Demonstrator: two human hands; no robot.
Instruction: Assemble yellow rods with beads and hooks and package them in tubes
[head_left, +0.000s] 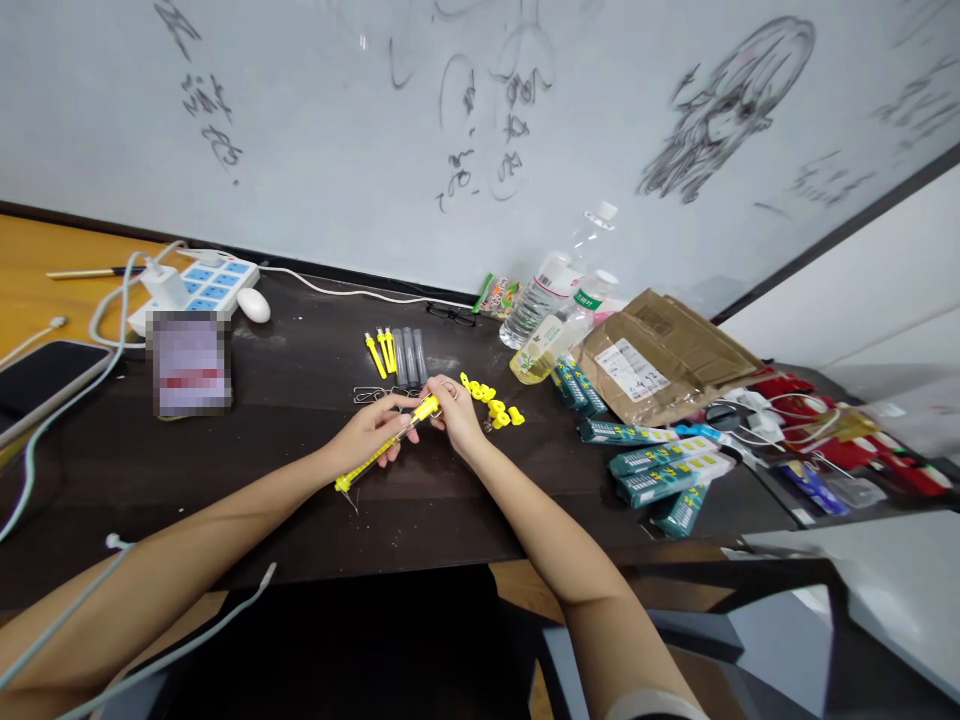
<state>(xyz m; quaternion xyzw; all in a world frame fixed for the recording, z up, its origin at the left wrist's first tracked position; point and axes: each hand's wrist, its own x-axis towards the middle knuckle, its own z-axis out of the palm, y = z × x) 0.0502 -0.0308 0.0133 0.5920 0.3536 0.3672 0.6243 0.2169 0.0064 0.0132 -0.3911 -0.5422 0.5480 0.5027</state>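
Note:
A slim yellow spring scale (367, 466) with a clear tube lies slanted between my hands above the dark table. My left hand (371, 432) is wrapped around its middle. My right hand (456, 415) pinches its upper yellow end, where a thin wire loop shows; the fingers partly hide this end. Just beyond my hands lie several yellow rods (380, 350), several clear tubes (409, 358) with dark ends, and metal wire hooks (373, 396). Several yellow caps (495, 404) are scattered to the right of my right hand, with small metal bits (488, 425) beside them.
Several green boxes (660, 470) lie at the right, near a brown cardboard parcel (660, 350). Two plastic bottles (555, 320) stand against the whiteboard (315, 130). On the left are a power strip (217, 285), a white mouse (253, 305), a phone (49, 375) and cables.

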